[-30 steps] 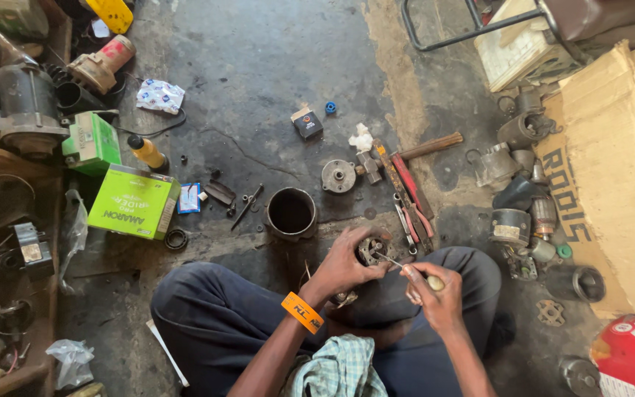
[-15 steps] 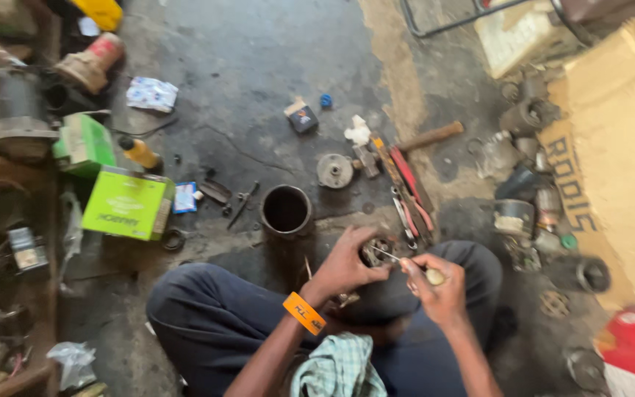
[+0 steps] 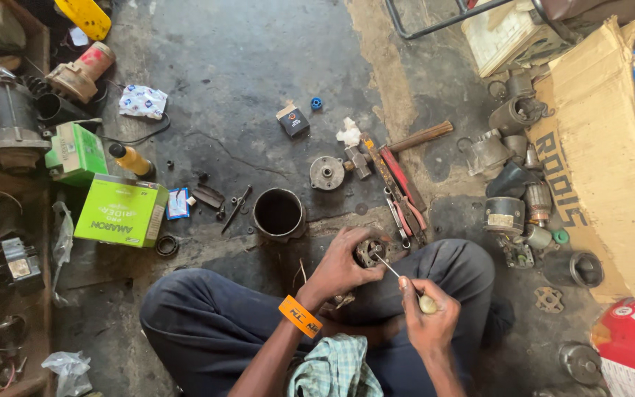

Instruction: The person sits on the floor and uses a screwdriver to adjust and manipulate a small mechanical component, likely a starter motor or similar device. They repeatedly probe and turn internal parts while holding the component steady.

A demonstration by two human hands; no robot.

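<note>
Motor part [image 3: 370, 252] in left grip [image 3: 341, 266]

Repair wkshp, motor parts [image 3: 512, 114], hammer [image 3: 406, 143], pliers [image 3: 409, 213]

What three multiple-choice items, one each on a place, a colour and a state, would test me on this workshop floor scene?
1. Where does the open metal cylinder stand?
A. on the floor ahead of the knees
B. inside the green box
C. on the cardboard

2. What colour is the wristband?
A. blue
B. orange
C. white

3. What is the right hand doing?
A. resting empty
B. gripping the hammer
C. holding a thin screwdriver

Answers: 1 A, it sits on bare floor; 2 B, plainly orange on the left forearm; 3 C, its tip meets the small round part that the left hand grips.
</note>
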